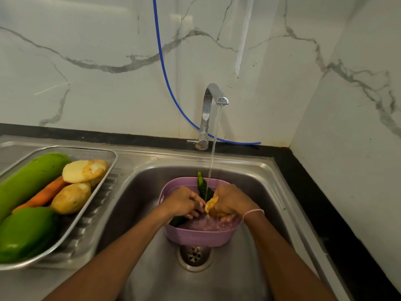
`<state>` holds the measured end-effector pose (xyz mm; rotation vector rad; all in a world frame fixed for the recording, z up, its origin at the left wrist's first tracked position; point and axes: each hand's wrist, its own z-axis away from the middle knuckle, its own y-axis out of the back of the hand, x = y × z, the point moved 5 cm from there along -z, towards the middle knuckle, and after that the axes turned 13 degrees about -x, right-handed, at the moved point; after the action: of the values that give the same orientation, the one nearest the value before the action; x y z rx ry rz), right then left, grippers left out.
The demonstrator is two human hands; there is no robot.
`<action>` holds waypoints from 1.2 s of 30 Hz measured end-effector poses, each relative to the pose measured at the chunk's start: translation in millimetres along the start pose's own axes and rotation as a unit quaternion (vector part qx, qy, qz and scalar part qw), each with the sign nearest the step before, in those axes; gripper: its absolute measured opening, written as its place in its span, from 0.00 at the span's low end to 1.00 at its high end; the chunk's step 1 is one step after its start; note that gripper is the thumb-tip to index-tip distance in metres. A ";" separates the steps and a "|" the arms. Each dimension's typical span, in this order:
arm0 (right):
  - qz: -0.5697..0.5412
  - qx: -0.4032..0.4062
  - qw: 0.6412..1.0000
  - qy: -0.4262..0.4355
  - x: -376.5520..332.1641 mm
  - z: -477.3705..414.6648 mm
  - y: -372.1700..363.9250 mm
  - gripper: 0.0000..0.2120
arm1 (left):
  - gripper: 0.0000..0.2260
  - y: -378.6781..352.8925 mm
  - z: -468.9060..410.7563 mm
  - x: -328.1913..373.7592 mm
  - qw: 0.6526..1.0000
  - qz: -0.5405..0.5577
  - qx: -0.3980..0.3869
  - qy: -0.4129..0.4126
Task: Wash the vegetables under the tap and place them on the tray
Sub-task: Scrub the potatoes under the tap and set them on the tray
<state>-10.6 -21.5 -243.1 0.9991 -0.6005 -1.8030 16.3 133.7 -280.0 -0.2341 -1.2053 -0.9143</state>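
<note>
Head view looks down into the sink [134,196], where a pink basket [195,236] sits over the drain and the tap [214,98] runs a thin stream of water [213,148] into it. The right hand [230,203] is closed around a yellow vegetable [211,204], holding it just under the stream. The left hand [184,200] has its fingers curled close beside that vegetable, above a dark green vegetable [201,184] lying in the basket; whether it grips anything I cannot tell. The step in hand looks like rubbing the yellow one clean. To do it well, turn it slowly so every side meets the water, and keep it low over the basket so a slip lands there. The tray [111,158] on the left carries potatoes [84,170], a carrot [45,192] and large green vegetables [28,177], so shake off the drips before carrying it across.
</note>
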 end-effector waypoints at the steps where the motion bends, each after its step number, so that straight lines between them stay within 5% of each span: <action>1: 0.010 0.002 1.000 -0.003 -4.0 4.5 3.4 0.13 | 0.09 0.8 2.5 1.1 1.000 -0.010 0.000 0.007; 7: 0.076 -0.021 0.997 0.000 -24.4 31.0 23.8 0.25 | 0.08 5.8 22.1 25.3 0.997 -0.021 -0.006 -0.077; 12: 0.066 0.007 0.997 0.024 -40.7 63.0 60.4 0.24 | 0.08 11.6 47.9 53.2 0.982 -0.009 0.044 -0.185; 19: 0.073 0.158 0.978 0.118 -70.0 111.3 97.5 0.26 | 0.10 35.4 76.1 77.4 0.942 0.056 0.118 -0.309; 27: -0.063 0.363 0.901 0.229 -100.7 120.0 91.4 0.22 | 0.14 64.9 89.5 78.2 0.917 0.256 0.108 -0.285; 33: -0.154 0.188 0.952 0.184 -98.4 74.4 52.8 0.18 | 0.12 74.7 99.0 70.4 0.971 0.147 0.123 -0.141; 36: -0.238 0.094 0.947 0.196 -100.0 71.8 46.6 0.17 | 0.11 81.6 111.6 70.3 0.982 0.063 0.146 -0.104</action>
<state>-26.3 47.2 -131.9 1.6976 -0.2973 -1.8968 0.8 219.1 -151.5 -0.1698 -1.4833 -0.6029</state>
